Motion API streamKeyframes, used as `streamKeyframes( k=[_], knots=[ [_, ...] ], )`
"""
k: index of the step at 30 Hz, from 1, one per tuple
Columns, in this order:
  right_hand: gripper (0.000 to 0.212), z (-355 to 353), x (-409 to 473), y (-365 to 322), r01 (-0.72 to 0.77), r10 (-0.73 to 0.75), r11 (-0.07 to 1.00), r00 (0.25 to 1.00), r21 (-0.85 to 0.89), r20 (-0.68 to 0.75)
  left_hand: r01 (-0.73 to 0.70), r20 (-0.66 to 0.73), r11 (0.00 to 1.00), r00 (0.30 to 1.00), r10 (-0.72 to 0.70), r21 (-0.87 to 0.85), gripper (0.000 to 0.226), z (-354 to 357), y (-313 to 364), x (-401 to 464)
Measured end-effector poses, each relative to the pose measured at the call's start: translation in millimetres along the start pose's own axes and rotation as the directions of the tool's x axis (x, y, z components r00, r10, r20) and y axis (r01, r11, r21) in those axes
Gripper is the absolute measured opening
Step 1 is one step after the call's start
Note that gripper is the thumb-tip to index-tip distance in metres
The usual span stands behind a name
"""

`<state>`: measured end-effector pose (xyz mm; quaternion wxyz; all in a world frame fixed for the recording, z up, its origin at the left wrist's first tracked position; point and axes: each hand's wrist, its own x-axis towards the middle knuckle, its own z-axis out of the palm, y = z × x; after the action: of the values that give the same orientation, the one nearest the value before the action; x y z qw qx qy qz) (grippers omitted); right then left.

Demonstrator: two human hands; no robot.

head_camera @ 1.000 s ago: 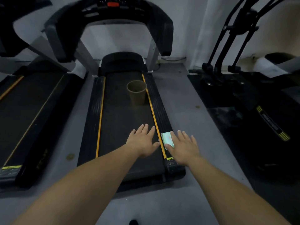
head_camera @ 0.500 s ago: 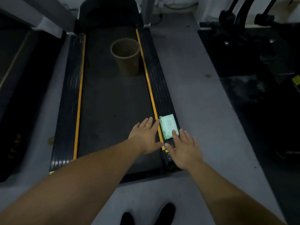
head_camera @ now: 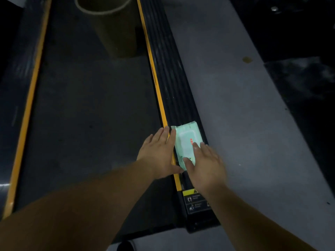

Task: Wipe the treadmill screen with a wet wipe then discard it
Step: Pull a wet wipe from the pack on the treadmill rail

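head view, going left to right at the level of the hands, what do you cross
left yellow stripe → treadmill belt → left hand → wet wipe pack → right hand → grey floor

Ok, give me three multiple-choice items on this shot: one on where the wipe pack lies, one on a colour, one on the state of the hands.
1. Where does the wipe pack lie?
A. on the right side rail
B. inside the bin
C. on the grey floor

2. What colour are the stripes along the belt?
A. red
B. yellow
C. white

3. How are the hands placed?
A. both lifted clear of the pack
B. one holds a loose wipe
C. left hand at the pack's left edge, right hand with fingertips on top

Answers: 1 A, the pack sits on the ribbed black rail right of the belt. 2 B, both stripes show yellow. 3 C, both hands are flat and open at the pack, and no wipe is out.
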<state>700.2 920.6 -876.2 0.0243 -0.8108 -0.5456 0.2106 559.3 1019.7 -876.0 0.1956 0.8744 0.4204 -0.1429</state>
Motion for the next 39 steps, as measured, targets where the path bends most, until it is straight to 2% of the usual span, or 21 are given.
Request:
streamKeyframes(
  k=[4,9,15,18,22,24,26,28,30,32,34,36,39],
  knots=[
    [0.058,37.8,35.2,-2.5,-0.018,0.017,1.000,0.992,-0.004,-0.127,-0.035,-0.013,0.999,0.999,0.035,-0.014,0.129,27.8,-14.1,36.0],
    [0.046,56.0,66.0,-1.0,-0.065,0.046,0.997,0.948,-0.048,-0.316,-0.077,-0.032,0.997,0.997,0.076,-0.027,0.131,49.1,-20.4,61.5],
    [0.045,58.6,77.4,-3.3,-0.072,-0.001,0.976,0.941,-0.205,-0.337,-0.105,-0.064,0.994,0.993,0.102,-0.045,0.127,55.6,-19.3,68.6],
    [0.038,54.9,80.6,-2.2,-0.049,-0.031,0.972,0.943,-0.229,-0.332,-0.102,-0.059,0.993,0.993,0.099,-0.053,0.129,57.5,-19.3,70.3],
    [0.028,46.8,79.3,2.3,0.077,-0.119,0.990,0.903,-0.119,-0.413,-0.092,-0.048,0.993,0.995,0.088,-0.069,0.133,57.7,-19.2,70.5],
    [0.028,42.8,79.9,9.0,0.110,-0.112,0.993,0.876,-0.031,-0.469,-0.084,-0.046,0.995,0.996,0.081,-0.055,0.135,57.9,-18.8,69.9],
    [0.038,37.2,80.8,20.1,0.058,-0.024,0.997,0.881,0.056,-0.473,-0.078,-0.042,0.996,0.996,0.076,-0.039,0.136,58.4,-18.4,70.6],
    [0.037,34.5,83.9,32.9,-0.049,0.105,0.988,0.915,0.150,-0.390,-0.073,-0.041,0.997,0.997,0.071,-0.034,0.138,58.8,-18.4,70.8],
    [0.042,32.8,81.7,41.8,-0.128,0.192,0.972,0.916,0.197,-0.353,-0.072,-0.037,0.997,0.997,0.071,-0.037,0.139,58.9,-18.6,71.3],
    [0.051,36.5,79.8,46.0,-0.073,0.092,0.995,0.910,0.063,-0.404,-0.072,-0.031,0.997,0.997,0.071,-0.033,0.139,59.6,-18.9,71.8],
    [0.046,44.5,81.3,47.1,0.028,-0.049,0.998,0.920,-0.059,-0.388,-0.073,-0.032,0.997,0.997,0.072,-0.034,0.139,60.2,-19.0,72.6],
    [0.038,48.4,83.9,42.9,0.121,-0.137,0.990,0.920,-0.067,-0.366,-0.074,-0.035,0.996,0.997,0.072,-0.043,0.139,61.0,-19.3,73.5],
    [0.030,45.5,89.4,32.0,0.147,-0.136,0.989,0.923,0.005,-0.361,-0.073,-0.040,0.996,0.997,0.071,-0.046,0.138,62.5,-19.9,74.0]
  ],
)
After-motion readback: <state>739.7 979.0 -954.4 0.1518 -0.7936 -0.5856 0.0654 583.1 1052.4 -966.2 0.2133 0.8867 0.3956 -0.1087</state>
